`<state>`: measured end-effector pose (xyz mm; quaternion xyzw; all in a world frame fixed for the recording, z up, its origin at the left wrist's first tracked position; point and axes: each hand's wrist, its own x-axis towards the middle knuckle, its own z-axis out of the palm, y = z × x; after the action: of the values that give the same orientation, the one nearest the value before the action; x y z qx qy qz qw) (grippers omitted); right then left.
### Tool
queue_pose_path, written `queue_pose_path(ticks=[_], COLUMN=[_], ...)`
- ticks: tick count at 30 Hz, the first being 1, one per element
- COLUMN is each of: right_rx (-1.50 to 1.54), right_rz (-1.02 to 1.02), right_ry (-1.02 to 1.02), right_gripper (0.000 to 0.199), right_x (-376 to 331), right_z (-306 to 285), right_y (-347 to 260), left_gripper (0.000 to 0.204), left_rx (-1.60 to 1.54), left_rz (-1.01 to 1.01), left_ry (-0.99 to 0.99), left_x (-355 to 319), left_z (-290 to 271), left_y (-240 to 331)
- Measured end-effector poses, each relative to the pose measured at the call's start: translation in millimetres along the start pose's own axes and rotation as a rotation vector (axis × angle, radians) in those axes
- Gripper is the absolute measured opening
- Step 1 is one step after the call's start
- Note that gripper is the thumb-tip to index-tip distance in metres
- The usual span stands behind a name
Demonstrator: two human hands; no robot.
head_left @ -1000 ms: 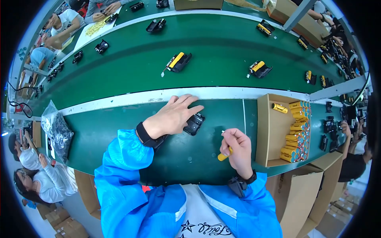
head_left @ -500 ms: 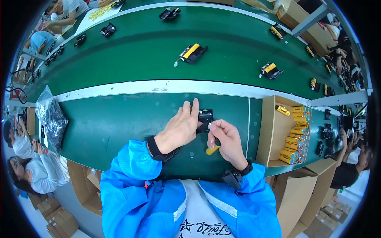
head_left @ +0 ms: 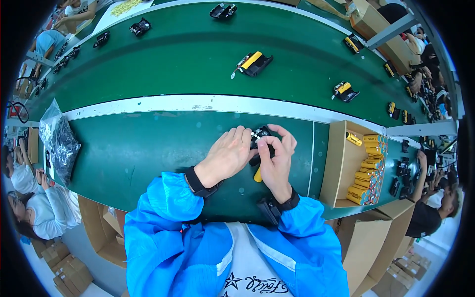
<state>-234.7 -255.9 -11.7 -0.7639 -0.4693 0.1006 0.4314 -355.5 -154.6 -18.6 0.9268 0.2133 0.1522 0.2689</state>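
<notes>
A small black plastic housing [head_left: 260, 132] is tilted up off the green bench between my hands. My left hand [head_left: 226, 154] is closed around its left side, fingers bunched together, thumb underneath. My right hand [head_left: 277, 161] bends over its right side. The right thumb presses at the housing's inner face, where a bit of white plug shows at its tip; the index finger curls by the far edge. A yellow cylindrical battery [head_left: 258, 174] pokes out below, partly hidden by the right hand. Its wire is hidden.
On the right stands a cardboard box [head_left: 334, 163] with rows of yellow batteries [head_left: 372, 163]. A clear bag of black parts [head_left: 62, 146] lies at left. Beyond a white rail [head_left: 198, 103], a green belt [head_left: 168, 69] carries housings, some with batteries. People work at both sides.
The housing has been raised and tilted off the bench. My right hand has moved up against it with the white plug, and my left fingers have folded around it. Parts on the belt have shifted right.
</notes>
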Motion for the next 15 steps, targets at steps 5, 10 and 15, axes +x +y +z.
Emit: queue_pose_path(ticks=[5,10,15], right_rx=[-0.054,-0.031,-0.01], right_rz=[0.107,0.121,0.173], right_ry=[-0.01,-0.042,-0.11], right_gripper=[0.008,0.009,0.011], right_x=[0,0,3], right_z=[6,13,8], right_y=[11,9,7], left_gripper=[0.044,0.045,0.043], left_rx=[0.034,0.035,0.032], left_rz=[-0.002,0.005,-0.008], left_ry=[0.055,0.069,0.064], left_x=[-1,-4,-4], left_z=[4,3,5], left_y=[1,-3,-1])
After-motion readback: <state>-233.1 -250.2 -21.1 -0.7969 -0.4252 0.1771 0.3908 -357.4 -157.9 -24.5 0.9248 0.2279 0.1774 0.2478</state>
